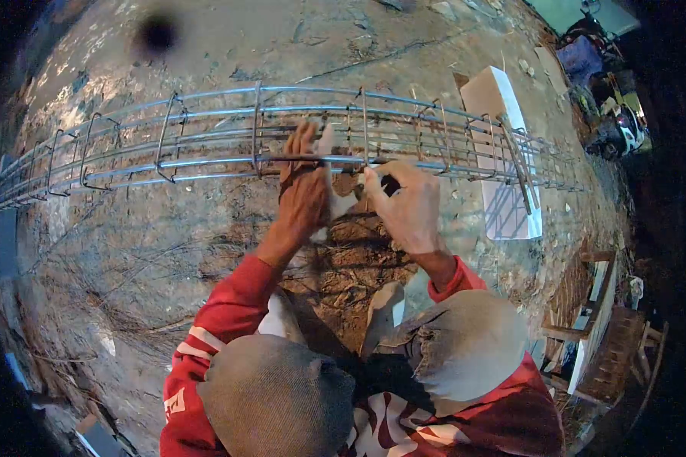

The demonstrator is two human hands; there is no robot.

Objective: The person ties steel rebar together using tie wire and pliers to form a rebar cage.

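A long cage of steel bars (206,164) with square wire ties lies across the view. My left hand (306,183) reaches up at the cage's near bars, fingers raised and partly behind a bar; its outline is somewhat blurred. Just right of it, my right hand (405,199) is closed, thumb and forefinger pinched beside the near bar at an upright tie (365,126). Something dark shows inside the curl of its fingers, too small to name. Both hands are close together without clearly touching.
A white block (503,152) supports the cage at the right, another block (6,240) stands at the far left. Wooden frames (598,327) lie at the lower right. A motorcycle (621,129) shows at the upper right. My knees are below the cage, over rough dirt ground.
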